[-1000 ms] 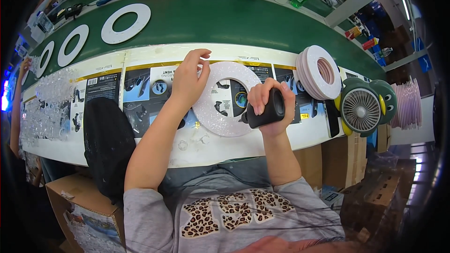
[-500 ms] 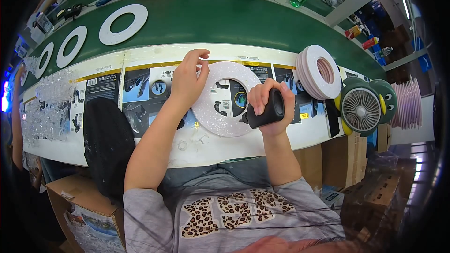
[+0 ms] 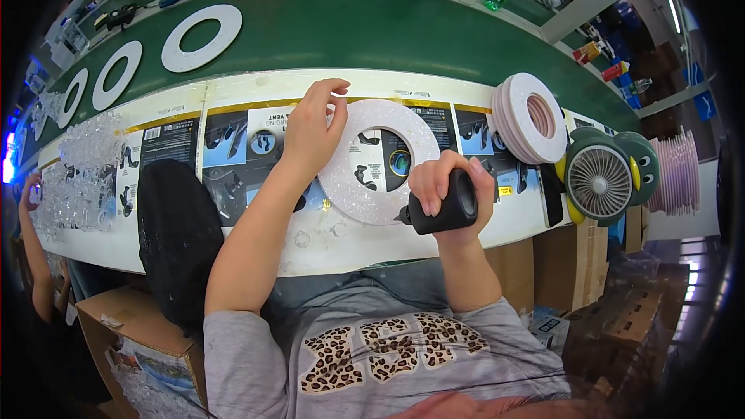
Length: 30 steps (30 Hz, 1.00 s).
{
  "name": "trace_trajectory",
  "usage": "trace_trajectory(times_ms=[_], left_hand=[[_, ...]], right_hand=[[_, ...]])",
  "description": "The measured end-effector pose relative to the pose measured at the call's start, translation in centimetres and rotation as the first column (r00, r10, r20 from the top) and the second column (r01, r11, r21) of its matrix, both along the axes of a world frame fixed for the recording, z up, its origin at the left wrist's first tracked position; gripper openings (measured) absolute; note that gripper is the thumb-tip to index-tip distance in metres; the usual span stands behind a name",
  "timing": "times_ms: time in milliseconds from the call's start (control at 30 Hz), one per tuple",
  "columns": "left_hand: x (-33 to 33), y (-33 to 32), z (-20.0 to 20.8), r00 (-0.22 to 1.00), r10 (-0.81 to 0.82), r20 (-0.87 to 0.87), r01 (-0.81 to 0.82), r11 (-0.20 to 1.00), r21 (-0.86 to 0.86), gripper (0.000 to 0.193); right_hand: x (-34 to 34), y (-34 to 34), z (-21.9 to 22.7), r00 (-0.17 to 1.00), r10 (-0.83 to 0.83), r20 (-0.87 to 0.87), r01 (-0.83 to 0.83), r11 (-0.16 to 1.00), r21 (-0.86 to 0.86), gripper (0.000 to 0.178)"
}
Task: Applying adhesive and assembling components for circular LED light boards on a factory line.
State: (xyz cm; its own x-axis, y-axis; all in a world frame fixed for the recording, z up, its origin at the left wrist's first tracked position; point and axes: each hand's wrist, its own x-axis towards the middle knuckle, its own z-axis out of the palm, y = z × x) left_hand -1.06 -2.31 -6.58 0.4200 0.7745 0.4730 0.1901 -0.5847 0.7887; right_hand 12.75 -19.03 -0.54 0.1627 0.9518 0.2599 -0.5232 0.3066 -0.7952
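Observation:
A flat white glittery ring (image 3: 349,194) lies on the printed sheets covering the bench in front of me. My left hand (image 3: 313,126) is at its upper left edge, the fingers loosely bent and apart from the thumb, with nothing between them. My right hand (image 3: 470,195) is wrapped round a black squeeze bottle (image 3: 444,216), tilted so that its thin nozzle points left, at the ring's lower right edge. Whether the tip touches the ring I cannot tell.
Stacked white-pink rings (image 3: 535,120) and a green fan (image 3: 599,178) stand to the right. Clear plastic pieces (image 3: 77,178) are heaped at left, beside a black cloth-like object (image 3: 174,225). Several white rings (image 3: 203,37) lie on the green belt (image 3: 334,31). Another person's arm (image 3: 37,264) is far left.
My right hand has shifted slightly right and toward me with the bottle, whose nozzle now shows more plainly. My left hand stays nearly still. At far left, another person's hand has moved.

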Motion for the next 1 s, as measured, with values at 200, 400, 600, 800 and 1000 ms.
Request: trace_trajectory(times_ms=[200, 400, 600, 800, 1000], left_hand=[[0.06, -0.08, 0.27, 1.000, -0.010, -0.001, 0.010, 1.000, -0.005, 0.024], [-0.03, -0.08, 0.16, 1.000, -0.007, -0.005, 0.007, 1.000, -0.021, 0.024], [0.05, 0.00, 0.09, 1.000, -0.010, 0.002, 0.010, 1.000, -0.010, 0.023], [0.06, 0.02, 0.10, 1.000, -0.008, 0.004, 0.009, 1.000, -0.012, 0.024], [0.05, 0.02, 0.01, 1.000, -0.004, 0.008, 0.004, 1.000, -0.007, 0.024]], right_hand=[[-0.22, -0.08, -0.15, 0.998, -0.009, 0.056, 0.009, 1.000, -0.006, 0.051], [-0.18, 0.00, -0.46, 0.998, 0.004, 0.056, -0.003, 1.000, -0.019, 0.052], [-0.26, 0.00, -0.44, 0.998, -0.007, 0.066, 0.010, 0.999, -0.034, 0.052], [-0.25, 0.11, -0.62, 0.998, -0.006, 0.070, 0.008, 0.999, -0.032, 0.051], [-0.58, 0.20, 0.03, 0.998, -0.028, 0.056, 0.029, 0.999, -0.024, 0.050]])
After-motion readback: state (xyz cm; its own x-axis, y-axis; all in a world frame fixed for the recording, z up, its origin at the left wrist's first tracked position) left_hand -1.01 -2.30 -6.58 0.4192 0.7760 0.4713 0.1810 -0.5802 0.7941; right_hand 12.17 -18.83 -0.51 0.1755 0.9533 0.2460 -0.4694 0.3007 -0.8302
